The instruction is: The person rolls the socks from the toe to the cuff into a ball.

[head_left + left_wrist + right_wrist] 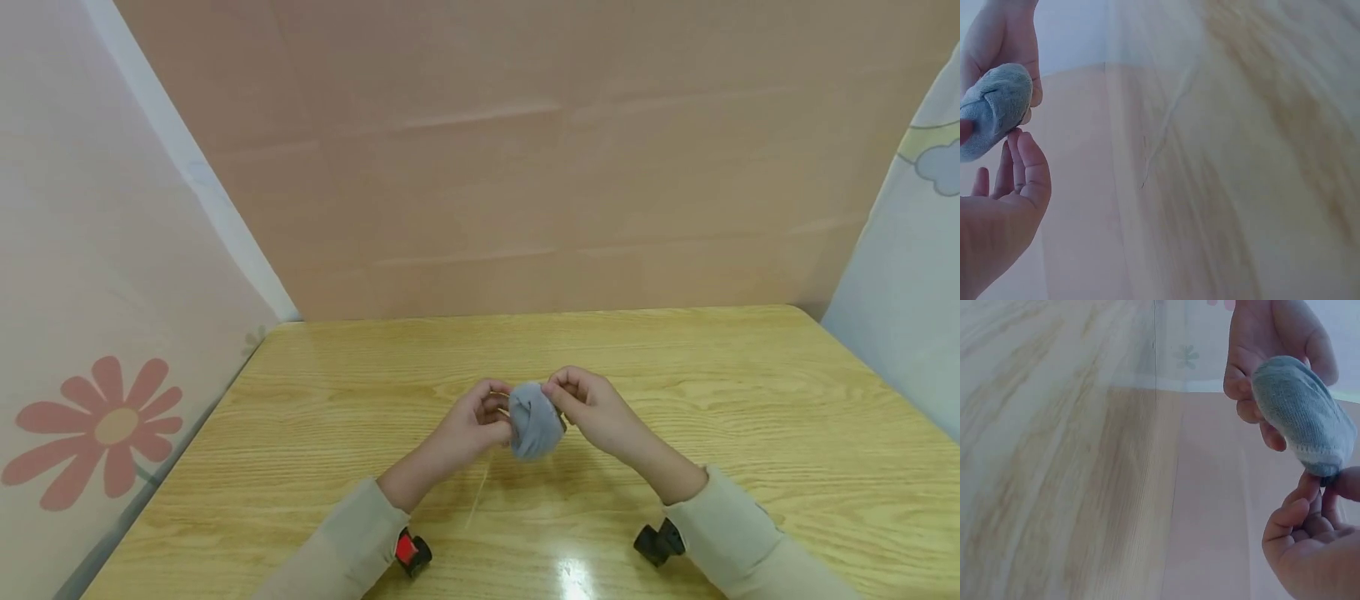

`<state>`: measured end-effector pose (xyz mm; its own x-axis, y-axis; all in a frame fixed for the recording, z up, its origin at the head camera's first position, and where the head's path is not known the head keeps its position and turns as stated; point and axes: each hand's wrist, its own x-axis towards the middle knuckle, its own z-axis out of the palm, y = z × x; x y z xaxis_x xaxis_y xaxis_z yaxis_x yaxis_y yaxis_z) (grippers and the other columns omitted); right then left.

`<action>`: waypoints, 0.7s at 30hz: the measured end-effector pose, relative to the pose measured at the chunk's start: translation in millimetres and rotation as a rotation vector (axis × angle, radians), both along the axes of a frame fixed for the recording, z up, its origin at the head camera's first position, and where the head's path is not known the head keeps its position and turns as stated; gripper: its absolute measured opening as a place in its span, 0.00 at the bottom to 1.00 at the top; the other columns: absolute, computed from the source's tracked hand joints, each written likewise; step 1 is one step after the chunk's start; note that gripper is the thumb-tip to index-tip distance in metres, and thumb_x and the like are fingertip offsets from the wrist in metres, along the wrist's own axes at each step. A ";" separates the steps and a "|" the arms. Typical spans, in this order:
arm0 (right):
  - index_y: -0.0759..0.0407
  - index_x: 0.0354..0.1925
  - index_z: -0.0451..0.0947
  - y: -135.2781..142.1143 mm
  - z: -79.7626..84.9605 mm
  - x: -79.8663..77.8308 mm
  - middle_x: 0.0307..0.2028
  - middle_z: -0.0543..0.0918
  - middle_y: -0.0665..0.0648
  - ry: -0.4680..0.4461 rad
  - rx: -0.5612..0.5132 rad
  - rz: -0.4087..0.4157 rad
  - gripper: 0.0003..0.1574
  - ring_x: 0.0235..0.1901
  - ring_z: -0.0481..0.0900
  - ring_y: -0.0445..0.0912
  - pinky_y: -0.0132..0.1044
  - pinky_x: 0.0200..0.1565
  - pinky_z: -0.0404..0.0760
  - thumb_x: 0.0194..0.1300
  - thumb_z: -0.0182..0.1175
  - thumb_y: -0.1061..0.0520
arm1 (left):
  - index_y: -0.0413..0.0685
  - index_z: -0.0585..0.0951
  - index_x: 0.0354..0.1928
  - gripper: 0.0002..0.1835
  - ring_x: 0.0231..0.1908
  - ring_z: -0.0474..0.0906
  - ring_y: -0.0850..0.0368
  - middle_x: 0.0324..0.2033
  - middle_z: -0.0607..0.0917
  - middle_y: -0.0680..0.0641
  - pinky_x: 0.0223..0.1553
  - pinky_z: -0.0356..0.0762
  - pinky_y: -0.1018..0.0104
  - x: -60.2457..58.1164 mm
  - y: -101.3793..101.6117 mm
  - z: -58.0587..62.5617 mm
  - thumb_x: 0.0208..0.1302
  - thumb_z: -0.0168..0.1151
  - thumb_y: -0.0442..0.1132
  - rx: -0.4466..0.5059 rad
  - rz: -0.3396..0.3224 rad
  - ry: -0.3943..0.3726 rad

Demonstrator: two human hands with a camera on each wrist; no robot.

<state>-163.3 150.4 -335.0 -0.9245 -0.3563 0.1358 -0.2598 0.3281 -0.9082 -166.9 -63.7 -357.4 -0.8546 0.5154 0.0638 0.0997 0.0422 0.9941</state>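
Observation:
A grey-blue knitted sock (536, 423), bunched into a rounded bundle, is held above the table between both hands. My left hand (474, 423) grips its left side, the thumb on the near face and the fingers bent behind. On the other side, my right hand (596, 410) pinches the upper right edge between thumb and forefinger. In the right wrist view the sock (1300, 409) shows a ribbed surface, a paler band near its lower end and a small dark bit at the pinching fingertips. A thin pale strand (477, 496) trails below the left hand.
The wood-grain table (337, 358) ends at a brown cloth backdrop (465, 192). A flower-printed sheet (60, 292) stands along the left, another printed sheet (915, 275) along the right. Dark wrist devices sit under both sleeves, the left device (412, 552) with a red part.

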 end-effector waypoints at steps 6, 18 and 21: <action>0.68 0.41 0.74 -4.1 1.1 1.2 0.28 0.76 0.54 -0.053 0.006 -0.089 0.15 0.25 0.70 0.43 0.34 0.26 0.71 0.73 0.53 0.54 | 0.35 0.73 0.49 0.14 0.36 0.79 0.58 0.43 0.78 0.44 0.43 0.80 0.56 0.4 1.7 1.2 0.64 0.57 0.33 0.008 0.131 -0.032; 0.66 0.31 0.78 -10.6 -18.1 -7.6 0.21 0.73 0.51 -0.245 0.192 -0.121 0.13 0.22 0.66 0.41 0.32 0.26 0.67 0.69 0.53 0.59 | 0.32 0.75 0.48 0.11 0.29 0.79 0.58 0.34 0.82 0.43 0.39 0.82 0.59 -11.5 11.3 -3.6 0.67 0.57 0.32 -0.188 0.146 -0.233; 0.65 0.24 0.77 -11.7 -22.6 -7.9 0.18 0.71 0.49 -0.237 0.265 -0.097 0.15 0.20 0.65 0.41 0.32 0.25 0.65 0.68 0.54 0.60 | 0.32 0.75 0.46 0.09 0.26 0.78 0.57 0.31 0.81 0.43 0.34 0.82 0.61 -13.6 14.8 -5.9 0.66 0.58 0.30 -0.251 0.149 -0.276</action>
